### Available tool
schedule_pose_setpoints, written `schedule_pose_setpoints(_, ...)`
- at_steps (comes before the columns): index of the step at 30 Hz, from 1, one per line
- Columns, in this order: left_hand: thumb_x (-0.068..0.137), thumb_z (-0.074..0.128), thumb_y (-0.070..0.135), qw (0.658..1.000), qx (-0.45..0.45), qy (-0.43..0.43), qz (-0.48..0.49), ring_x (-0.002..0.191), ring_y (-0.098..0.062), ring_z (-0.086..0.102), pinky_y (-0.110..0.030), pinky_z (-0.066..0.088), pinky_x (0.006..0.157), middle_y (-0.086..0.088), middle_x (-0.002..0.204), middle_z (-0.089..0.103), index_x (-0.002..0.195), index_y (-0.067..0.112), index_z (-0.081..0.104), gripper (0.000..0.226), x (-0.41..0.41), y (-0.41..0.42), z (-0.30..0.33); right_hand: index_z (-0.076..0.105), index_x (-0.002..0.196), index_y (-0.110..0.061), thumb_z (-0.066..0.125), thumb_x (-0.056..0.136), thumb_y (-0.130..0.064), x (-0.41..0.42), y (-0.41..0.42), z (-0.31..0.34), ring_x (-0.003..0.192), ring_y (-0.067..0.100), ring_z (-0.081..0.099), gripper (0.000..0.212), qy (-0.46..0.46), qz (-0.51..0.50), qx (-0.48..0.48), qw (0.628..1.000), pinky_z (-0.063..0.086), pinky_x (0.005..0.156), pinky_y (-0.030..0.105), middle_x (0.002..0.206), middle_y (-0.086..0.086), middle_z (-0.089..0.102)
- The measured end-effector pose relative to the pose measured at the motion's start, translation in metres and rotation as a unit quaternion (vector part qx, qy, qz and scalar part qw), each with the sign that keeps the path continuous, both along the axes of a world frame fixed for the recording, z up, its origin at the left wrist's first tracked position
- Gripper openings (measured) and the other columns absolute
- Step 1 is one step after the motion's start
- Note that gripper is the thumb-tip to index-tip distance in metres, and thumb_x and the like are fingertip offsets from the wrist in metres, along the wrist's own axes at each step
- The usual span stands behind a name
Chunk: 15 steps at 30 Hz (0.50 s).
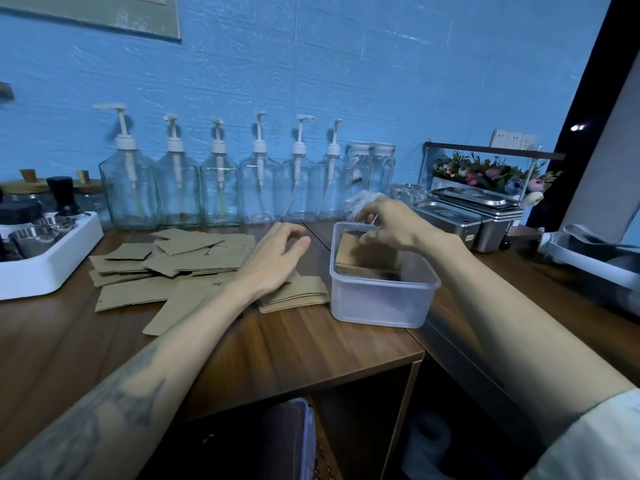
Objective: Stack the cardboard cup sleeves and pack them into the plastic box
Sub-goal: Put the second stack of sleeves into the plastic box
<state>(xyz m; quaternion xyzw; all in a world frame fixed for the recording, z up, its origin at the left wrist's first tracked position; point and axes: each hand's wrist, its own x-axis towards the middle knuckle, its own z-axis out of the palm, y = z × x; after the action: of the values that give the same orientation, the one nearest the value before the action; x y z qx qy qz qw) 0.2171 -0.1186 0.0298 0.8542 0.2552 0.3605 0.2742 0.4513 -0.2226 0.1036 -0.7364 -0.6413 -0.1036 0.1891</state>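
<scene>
A translucent plastic box (381, 303) stands on the wooden counter, right of centre. Inside it a stack of brown cardboard cup sleeves (367, 256) leans against the far left wall. My right hand (391, 223) hovers over the box's far rim with fingers curled; its fingertips touch the top of the stack. Whether it grips the stack I cannot tell. My left hand (273, 258) floats open, fingers relaxed, above loose flat sleeves (180, 261) scattered left of the box. A small pile of sleeves (301, 292) lies against the box's left side.
Several clear pump bottles (221, 188) line the blue wall behind. A white tray (48, 261) with metal cups sits far left. Steel pans (464, 216) and a flower rack (491, 174) stand at the right. The counter's front edge drops to open shelves below.
</scene>
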Motion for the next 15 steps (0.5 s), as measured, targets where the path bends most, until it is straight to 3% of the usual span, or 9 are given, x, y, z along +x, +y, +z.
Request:
schedule_pose_setpoints(3,0.1,0.042,0.049,0.999,0.029,0.019,0.016,0.119,-0.004,0.048,-0.031,0.036,0.1,0.016,0.129,0.05,0.13,0.029,0.052,0.037,-0.014,0.003,-0.001,0.068,0.111,-0.019,0.084,0.074,-0.026,-0.007,0.0,-0.002,0.09,0.015,0.054,0.042,-0.015,0.0,-0.04,0.999,0.041,0.076,0.028,0.1,-0.003,0.053)
schedule_pose_setpoints(7,0.1,0.043,0.045,0.999,0.027,0.021,0.018,0.106,0.001,0.051,-0.025,0.034,0.091,0.015,0.126,0.051,0.128,0.029,0.053,0.033,-0.018,0.003,-0.007,0.069,0.091,-0.028,0.084,0.074,-0.023,-0.005,-0.007,-0.007,0.08,0.002,0.054,0.024,0.034,0.003,-0.057,0.998,0.035,0.062,0.008,0.084,-0.016,0.055)
schedule_pose_setpoints(11,0.101,0.044,0.042,0.999,0.031,0.018,0.013,0.106,-0.002,0.049,-0.023,0.032,0.09,0.016,0.119,0.051,0.127,0.027,0.055,0.032,-0.009,0.001,-0.007,0.071,0.087,-0.033,0.086,0.072,-0.031,-0.009,-0.013,-0.009,0.092,0.007,0.061,0.021,0.074,-0.004,-0.138,0.988,0.05,0.081,0.026,0.098,-0.014,0.069)
schedule_pose_setpoints(13,0.102,0.043,0.042,0.999,0.034,0.016,0.008,0.109,-0.001,0.046,-0.023,0.031,0.092,0.017,0.119,0.05,0.128,0.027,0.055,0.033,-0.004,-0.001,-0.008,0.073,0.099,-0.028,0.085,0.072,-0.035,-0.013,-0.013,-0.016,0.102,0.012,0.063,0.031,0.029,-0.012,-0.207,0.978,0.05,0.092,0.032,0.111,-0.011,0.07)
schedule_pose_setpoints(15,0.102,0.043,0.041,1.0,0.022,0.005,-0.003,0.111,0.001,0.045,-0.022,0.031,0.093,0.017,0.121,0.051,0.127,0.027,0.056,0.032,0.001,-0.004,-0.008,0.071,0.102,-0.021,0.084,0.068,-0.045,-0.016,-0.012,-0.021,0.103,0.02,0.062,0.044,-0.031,-0.024,-0.265,0.964,0.05,0.094,0.037,0.11,-0.006,0.069)
